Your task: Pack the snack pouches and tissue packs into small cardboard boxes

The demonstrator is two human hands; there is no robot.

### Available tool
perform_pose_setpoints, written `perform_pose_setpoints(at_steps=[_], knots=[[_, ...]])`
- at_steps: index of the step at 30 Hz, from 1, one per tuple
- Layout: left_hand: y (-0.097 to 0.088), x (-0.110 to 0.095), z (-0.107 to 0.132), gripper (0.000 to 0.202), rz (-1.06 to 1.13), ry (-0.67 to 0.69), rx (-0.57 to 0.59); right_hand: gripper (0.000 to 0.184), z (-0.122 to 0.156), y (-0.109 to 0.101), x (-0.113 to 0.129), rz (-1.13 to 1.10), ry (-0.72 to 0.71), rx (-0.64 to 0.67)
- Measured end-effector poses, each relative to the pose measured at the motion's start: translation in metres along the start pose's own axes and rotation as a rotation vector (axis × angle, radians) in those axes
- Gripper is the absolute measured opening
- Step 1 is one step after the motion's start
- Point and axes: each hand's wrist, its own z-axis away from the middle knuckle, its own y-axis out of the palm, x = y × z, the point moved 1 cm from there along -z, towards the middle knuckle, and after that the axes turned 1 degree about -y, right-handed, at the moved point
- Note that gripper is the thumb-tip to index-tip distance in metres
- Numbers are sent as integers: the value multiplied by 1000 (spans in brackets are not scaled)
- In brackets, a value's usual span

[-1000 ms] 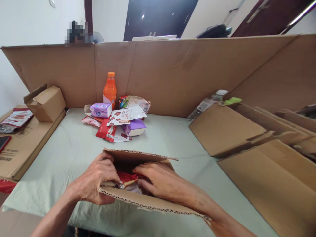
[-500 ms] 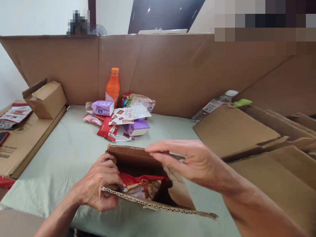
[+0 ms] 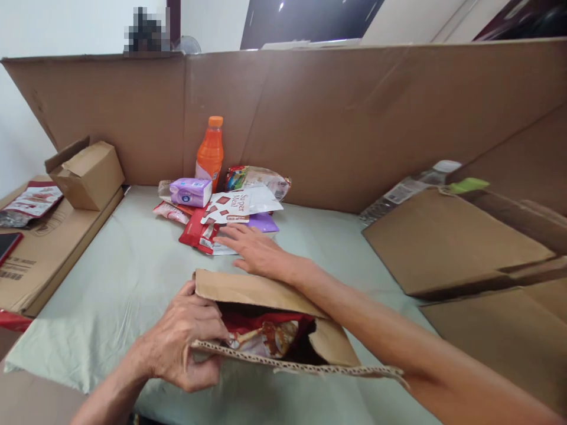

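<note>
Apparently to screen off the white-walled room [image 3: 212, 23], a cardboard partition [image 3: 328, 130] backs the pale green cloth [image 3: 110, 265].
An open cardboard box [image 3: 261, 289] has its left edge clenched by the left hand [image 3: 186, 336], likely for steadiness; the right hand [image 3: 259, 251], fingers loosely spread around nothing visible, hangs near the nearer purple pack [image 3: 266, 222], contact unclear; a red snack packet [image 3: 279, 336] lies inside the box.

Pulled the right hand [image 3: 252, 251] outta the open box [image 3: 301, 363] and stretched it way over to the packet pile [image 3: 225, 206], toward the table [image 3: 133, 260]'s far edge. Also tipped the box's far flap [image 3: 261, 289] inward.
</note>
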Motion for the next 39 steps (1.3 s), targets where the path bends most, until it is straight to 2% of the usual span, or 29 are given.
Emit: perform_pose_setpoints(at_steps=[3,6,9,12,16,21,25,30,35,39], knots=[[1,-1,0,24,-14,7,-3,61,4,10,0,-45,-32,47],[1,-2,0,25,-21,-3,-3,60,8,11,-3,-72,-57,4],[2,-1,1,24,-25,-8,17,65,7,3,0,-57,-69,-105],[3,1,3,18,-61,-17,51,65,2,-9,9,-22,-77,-140],[5,5,6,17,-72,-11,54,66,0,-15,14,-4,-65,-86],[7,8,8,17,-62,7,67,65,4,-2,6,-15,-92,-10],[8,9,9,15,-113,-10,108,61,1,-4,5,8,-125,-58],[9,9,9,12,-108,-13,97,59,-14,-14,11,51,-135,-81],[10,10,10,12,-103,-11,77,61,-33,-7,13,127,-127,2],[11,11,10,10,-122,-7,76,54,-35,4,12,122,-150,93]])
